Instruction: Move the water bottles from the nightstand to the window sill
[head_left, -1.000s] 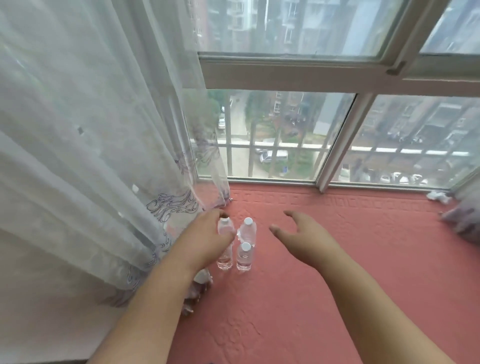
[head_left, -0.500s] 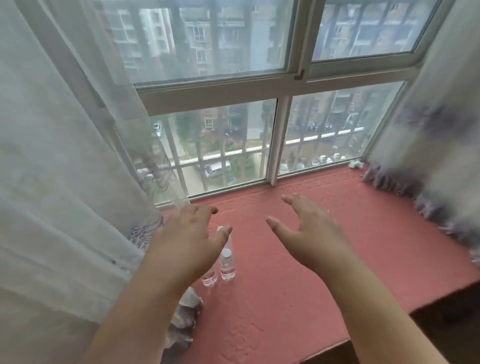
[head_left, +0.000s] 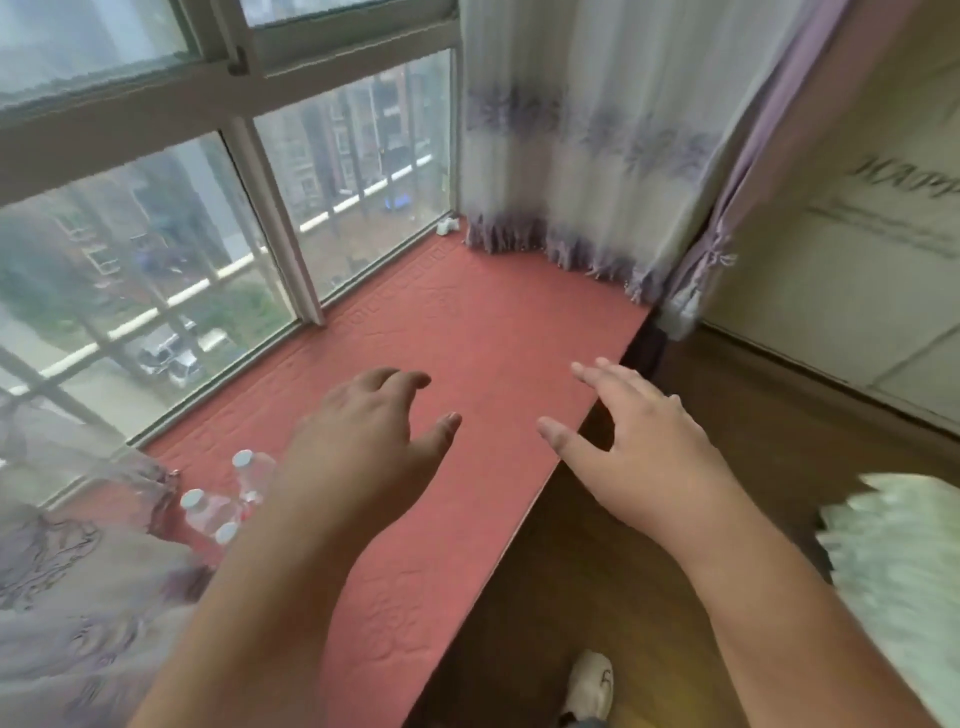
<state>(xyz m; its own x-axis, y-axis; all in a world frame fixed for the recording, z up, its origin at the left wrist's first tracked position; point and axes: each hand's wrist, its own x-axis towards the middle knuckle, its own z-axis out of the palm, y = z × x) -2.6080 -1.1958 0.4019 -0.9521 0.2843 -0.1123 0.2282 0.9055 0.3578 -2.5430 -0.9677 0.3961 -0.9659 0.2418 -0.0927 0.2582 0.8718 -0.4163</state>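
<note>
Three small clear water bottles (head_left: 228, 499) with white caps stand together on the red window sill (head_left: 467, 332), at its left end beside the sheer curtain. My left forearm partly hides them. My left hand (head_left: 363, 447) hovers over the sill to the right of the bottles, fingers apart and empty. My right hand (head_left: 639, 447) floats over the sill's front edge, open too, holding nothing.
A sheer white curtain (head_left: 78, 587) hangs at the left and another with purple fringe (head_left: 582, 156) at the sill's far right end. Wooden floor (head_left: 753, 395) lies right of the sill, with a white fluffy rug (head_left: 898, 582) and a white shoe (head_left: 589, 686).
My view has swung to the right, away from the bottles. My left hand has let go of a bottle and both hands have drawn back from the group.
</note>
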